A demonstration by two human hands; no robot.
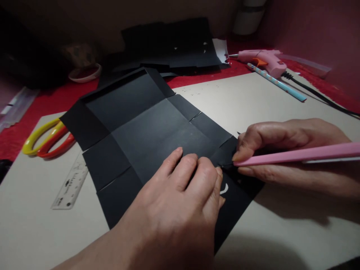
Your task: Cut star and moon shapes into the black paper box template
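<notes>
Across the worktop, a pale board [25,213] lies on a red covering [53,97], with a pinkish wall [326,33] at 2 o'clock. Noted on the covering: dark sheets [168,43] at 12 o'clock. Noted at 2 o'clock: a pink glue gun [261,57].

Objects in the 10 o'clock corner are too dark to identify. Black card covers the inner end of the scissors [54,148] at 9 o'clock and part of the ruler [70,187] at 8. The pink-handled tool [306,153] runs off at 3 o'clock; its tip is obscured.

The black card [157,127], scored and slit, lies under the left hand [180,198], extending towards 11 o'clock; its 4 o'clock side reaches the right hand [289,133]. Left: fingers partly spread, pressing the card, grasping nothing visible. Right: thumb and fingers closed around the tool.
</notes>
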